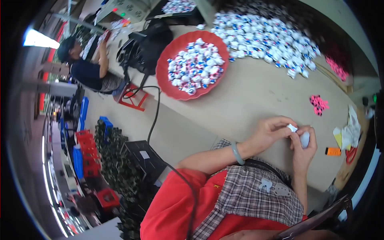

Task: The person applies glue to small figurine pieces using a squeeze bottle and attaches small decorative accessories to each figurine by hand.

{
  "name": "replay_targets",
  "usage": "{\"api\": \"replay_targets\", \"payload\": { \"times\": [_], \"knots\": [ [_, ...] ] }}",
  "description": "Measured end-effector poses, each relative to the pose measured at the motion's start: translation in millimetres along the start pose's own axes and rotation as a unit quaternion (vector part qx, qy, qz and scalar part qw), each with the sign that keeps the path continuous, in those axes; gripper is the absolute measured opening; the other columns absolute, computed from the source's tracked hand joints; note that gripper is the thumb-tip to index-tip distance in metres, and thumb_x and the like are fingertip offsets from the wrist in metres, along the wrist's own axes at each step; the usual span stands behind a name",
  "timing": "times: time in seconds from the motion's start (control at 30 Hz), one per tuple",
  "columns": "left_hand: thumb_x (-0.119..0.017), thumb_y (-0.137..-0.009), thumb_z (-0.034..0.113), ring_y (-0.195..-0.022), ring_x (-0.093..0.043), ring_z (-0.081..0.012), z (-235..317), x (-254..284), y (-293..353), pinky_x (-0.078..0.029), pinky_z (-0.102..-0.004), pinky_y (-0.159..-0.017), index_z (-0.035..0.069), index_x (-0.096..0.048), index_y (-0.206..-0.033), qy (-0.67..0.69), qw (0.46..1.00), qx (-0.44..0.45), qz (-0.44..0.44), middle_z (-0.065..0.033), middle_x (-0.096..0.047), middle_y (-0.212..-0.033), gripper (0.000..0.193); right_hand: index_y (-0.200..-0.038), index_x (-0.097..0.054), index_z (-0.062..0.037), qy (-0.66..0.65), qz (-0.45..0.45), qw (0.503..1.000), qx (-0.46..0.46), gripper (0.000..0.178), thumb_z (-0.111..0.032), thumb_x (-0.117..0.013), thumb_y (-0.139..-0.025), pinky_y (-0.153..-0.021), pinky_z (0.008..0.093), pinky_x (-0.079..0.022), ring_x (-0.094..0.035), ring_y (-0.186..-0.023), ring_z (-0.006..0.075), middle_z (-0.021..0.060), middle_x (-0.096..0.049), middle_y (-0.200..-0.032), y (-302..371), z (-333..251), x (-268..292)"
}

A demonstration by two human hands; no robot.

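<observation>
Over the near part of the table, my two hands are close together. My left hand (274, 132), with a pale bangle (237, 153) at its wrist, pinches a small white piece (292, 128). A pale rounded piece (305, 139) sits in my right hand (307, 150), whose fingers curl round it; the thumb meets the small white piece. Whether the two pieces are joined, I cannot tell. Beyond my hands stands a red scalloped bowl (162, 82) of small white pieces with blue and red marks. A wide heap of similar pieces (264, 38) lies at the back.
Pink pieces with black spots (318, 105) lie near the right edge. Beside them are an orange object (333, 151), red-handled scissors (351, 155) and crumpled white scraps (352, 130). A black cable (156, 116) hangs left of me. A seated person (90, 72) works at the far left.
</observation>
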State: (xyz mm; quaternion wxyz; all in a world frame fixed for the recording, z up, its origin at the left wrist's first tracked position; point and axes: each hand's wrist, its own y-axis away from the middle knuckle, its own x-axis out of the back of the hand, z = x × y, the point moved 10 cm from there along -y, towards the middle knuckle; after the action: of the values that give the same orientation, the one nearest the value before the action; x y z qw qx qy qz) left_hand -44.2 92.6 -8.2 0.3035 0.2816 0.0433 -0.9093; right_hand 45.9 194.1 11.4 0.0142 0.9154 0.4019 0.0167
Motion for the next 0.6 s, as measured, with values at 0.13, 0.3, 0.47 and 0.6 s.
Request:
{"api": "replay_targets", "payload": {
  "times": [0.13,0.3,0.47,0.6],
  "knots": [
    [-0.06,-0.086,-0.001,-0.098,-0.06,-0.0148,81.4,29.5,18.3,-0.049,-0.0261,-0.082,0.002,-0.062,-0.11,-0.236,0.956,-0.162,0.061,-0.0077,-0.063,-0.108,0.024,-0.088,-0.051,-0.0037,-0.055,-0.034,0.998,0.023,0.013,-0.001,-0.062,-0.084,-0.051,0.0178,-0.037,-0.045,-0.059,0.0048,0.0004,-0.047,-0.08,-1.5,-20.6,-17.2],
    [-0.061,-0.082,-0.002,-0.111,-0.056,-0.0267,204.0,89.4,54.9,-0.046,-0.0352,-0.092,0.003,-0.062,-0.11,-0.511,0.764,-0.315,0.236,-0.015,-0.059,-0.117,0.028,-0.089,-0.051,-0.0056,0.006,-0.061,0.998,0.018,0.009,-0.003,-0.059,-0.087,-0.049,0.0183,-0.034,-0.042,-0.056,0.0051,0.0004,-0.048,-0.08,-14.9,-24.7,-7.4],
    [-0.064,-0.074,0.002,-0.133,-0.029,-0.0423,192.1,76.0,37.9,-0.024,-0.0488,-0.11,0.005,-0.06,-0.109,-0.624,0.666,-0.335,0.236,-0.0208,-0.043,-0.134,0.035,-0.092,-0.05,-0.0069,-0.044,-0.066,0.996,0.031,0.011,-0.006,-0.06,-0.088,-0.048,0.0188,-0.032,-0.041,-0.056,0.0051,-0.0001,-0.048,-0.076,-34.1,-27.0,-10.4],
    [-0.059,-0.074,-0.002,-0.126,-0.038,-0.0385,167.3,14.4,29.6,-0.033,-0.0465,-0.105,0.004,-0.061,-0.101,-0.53,0.716,-0.43,0.145,-0.0189,-0.046,-0.13,0.027,-0.1,-0.051,-0.0065,-0.026,-0.103,0.992,0.062,0.015,-0.006,-0.06,-0.088,-0.047,0.0181,-0.031,-0.04,-0.055,0.0047,0.001,-0.049,-0.08,-64.9,-29.1,-34.9]
  ]
}}
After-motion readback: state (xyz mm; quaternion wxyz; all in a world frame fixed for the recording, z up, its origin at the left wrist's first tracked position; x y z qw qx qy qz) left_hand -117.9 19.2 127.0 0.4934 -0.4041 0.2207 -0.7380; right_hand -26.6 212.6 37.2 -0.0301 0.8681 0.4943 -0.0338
